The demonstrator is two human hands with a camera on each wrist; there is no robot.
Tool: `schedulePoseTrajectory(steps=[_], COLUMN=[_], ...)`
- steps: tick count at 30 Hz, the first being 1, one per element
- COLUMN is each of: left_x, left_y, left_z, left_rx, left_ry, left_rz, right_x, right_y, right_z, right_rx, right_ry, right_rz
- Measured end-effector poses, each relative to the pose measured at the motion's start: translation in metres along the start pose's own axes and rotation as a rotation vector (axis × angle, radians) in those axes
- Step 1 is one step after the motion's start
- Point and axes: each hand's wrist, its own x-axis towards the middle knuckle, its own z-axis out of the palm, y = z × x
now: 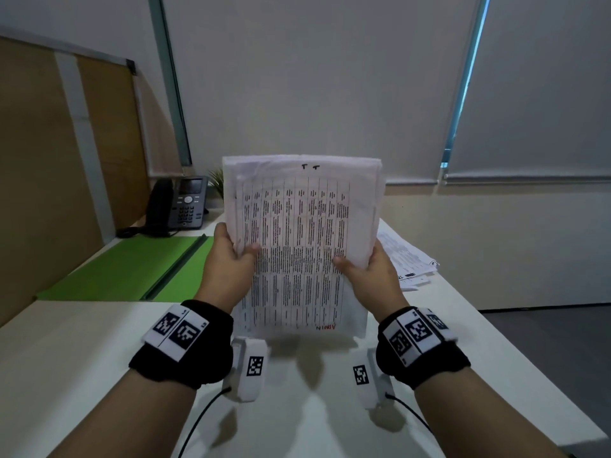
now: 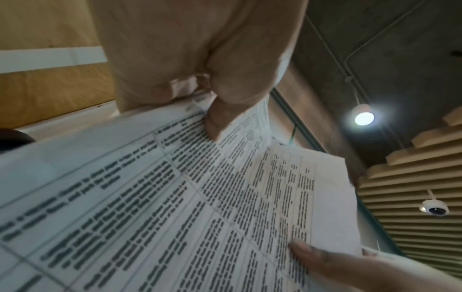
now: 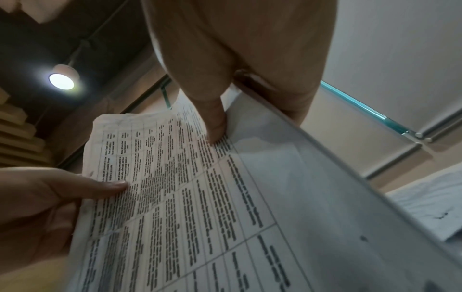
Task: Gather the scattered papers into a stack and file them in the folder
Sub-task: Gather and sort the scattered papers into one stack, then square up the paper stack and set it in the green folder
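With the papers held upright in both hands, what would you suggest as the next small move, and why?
Probably tap the stack edge-down on the desk to square it: left hand and right hand hold its sides, upper sheet edges look uneven, and the green folder lies open.

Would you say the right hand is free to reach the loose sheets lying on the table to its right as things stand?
Probably not yet: the right hand grips the upright stack of papers together with the left hand. The loose sheets lie uncovered, beside it on the table.
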Motion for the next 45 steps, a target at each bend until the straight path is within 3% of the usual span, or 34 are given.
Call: schedulePoseTrajectory(steps=[9,14,18,22,24,27,29,32,34,39,42,45], left_x=[0.028,0.043,0.063,0.077,0.081,0.076,0.065,0.044,0.036,0.032,0.04,0.05], left_y=[-0.047,-0.047,-0.042,-0.03,-0.031,-0.035,-0.036,-0.046,-0.051,-0.062,-0.077,-0.086], left_z=[0.015,0.017,0.019,0.022,0.018,0.016,0.018,0.021,0.023,0.029,0.027,0.029], left_rx=[0.06,0.275,0.186,-0.015,-0.099,-0.194,-0.186,0.05,0.15,0.144,0.081,0.042], left_ry=[-0.149,-0.204,-0.201,-0.12,-0.089,-0.225,-0.333,-0.395,-0.354,-0.213,-0.123,-0.069], left_rz=[-0.219,-0.182,-0.273,-0.469,-0.632,-0.85,-0.916,-0.863,-0.805,-0.799,-0.831,-0.805], right_x=[0.045,0.072,0.096,0.116,0.121,0.124,0.121,0.112,0.105,0.109,0.132,0.165], right_y=[0.028,0.028,0.024,0.016,0.012,0.011,0.014,0.025,0.032,0.051,0.064,0.078], right_z=[0.0,0.008,0.012,0.01,0.006,0.001,0.0,0.002,0.005,0.003,-0.017,-0.043], right_rx=[-0.116,-0.089,-0.039,-0.002,0.003,-0.023,-0.076,-0.168,-0.224,-0.324,-0.391,-0.542], right_ry=[-0.154,-0.186,-0.201,-0.235,-0.266,-0.33,-0.382,-0.42,-0.434,-0.454,-0.333,-0.079], right_rz=[0.149,0.242,0.35,0.429,0.461,0.503,0.547,0.6,0.632,0.669,0.611,0.49])
